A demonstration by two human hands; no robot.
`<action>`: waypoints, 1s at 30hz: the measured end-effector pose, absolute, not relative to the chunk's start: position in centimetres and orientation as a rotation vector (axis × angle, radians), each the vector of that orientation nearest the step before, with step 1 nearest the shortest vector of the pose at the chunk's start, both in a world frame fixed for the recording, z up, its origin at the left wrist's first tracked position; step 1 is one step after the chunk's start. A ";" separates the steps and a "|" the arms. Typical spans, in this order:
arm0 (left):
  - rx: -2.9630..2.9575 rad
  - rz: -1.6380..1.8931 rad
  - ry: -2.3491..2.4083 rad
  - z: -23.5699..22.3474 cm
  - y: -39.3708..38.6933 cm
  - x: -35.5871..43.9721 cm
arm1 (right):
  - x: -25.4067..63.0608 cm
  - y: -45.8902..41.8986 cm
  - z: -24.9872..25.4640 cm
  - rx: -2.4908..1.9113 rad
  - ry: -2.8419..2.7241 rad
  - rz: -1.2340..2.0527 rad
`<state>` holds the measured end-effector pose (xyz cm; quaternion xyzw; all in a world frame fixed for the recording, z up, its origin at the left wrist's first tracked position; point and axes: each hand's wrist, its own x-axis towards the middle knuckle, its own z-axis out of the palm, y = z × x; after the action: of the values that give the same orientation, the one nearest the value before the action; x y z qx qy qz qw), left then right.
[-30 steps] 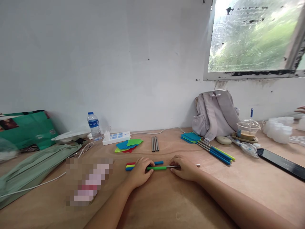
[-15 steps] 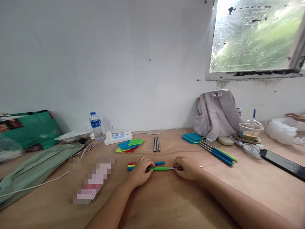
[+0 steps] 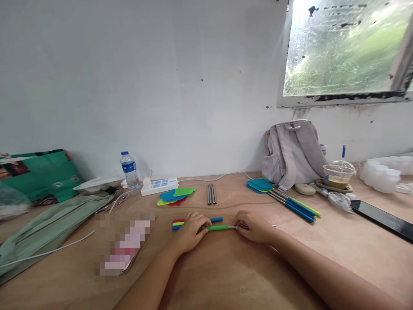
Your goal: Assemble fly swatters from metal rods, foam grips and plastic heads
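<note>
My left hand [image 3: 192, 232] is closed on a green tube-shaped handle [image 3: 218, 227] just above the table. My right hand [image 3: 253, 227] pinches a thin metal rod [image 3: 231, 227] that meets the handle's right end; the rod's far tip shows past my wrist. Under and behind my left hand lie red, yellow and blue handles [image 3: 217, 219], partly hidden. Several bare metal tubes [image 3: 212, 194] lie farther back. Left of them is a pile of swatter heads [image 3: 176, 196] in blue, green, yellow and red. To the right, fly swatters [image 3: 284, 200] with blue heads lie together.
A power strip [image 3: 159, 186] and a water bottle [image 3: 129, 170] stand by the wall. At right are a backpack [image 3: 292, 155], a drink cup [image 3: 338, 174], white jars [image 3: 385, 178] and a black phone [image 3: 382, 219]. Green cloth [image 3: 51, 232] and a blurred pink object [image 3: 125, 249] lie left.
My right hand has shifted slightly right, leaving a little more rod showing beside the green handle. My left hand holds nearly still. Another person's hand at the right edge has gone from view.
</note>
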<state>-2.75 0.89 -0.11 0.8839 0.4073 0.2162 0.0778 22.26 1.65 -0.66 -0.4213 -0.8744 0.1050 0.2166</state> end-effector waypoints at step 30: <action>2.467 0.802 1.111 0.8 0.2 -2.3 | 21.9 1.1 -1.3 -0.981 -2.317 0.414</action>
<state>-2.31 0.24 0.82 0.8630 0.3888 0.2807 0.1591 21.88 1.11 -1.34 -0.3679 -0.8692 0.1553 0.2915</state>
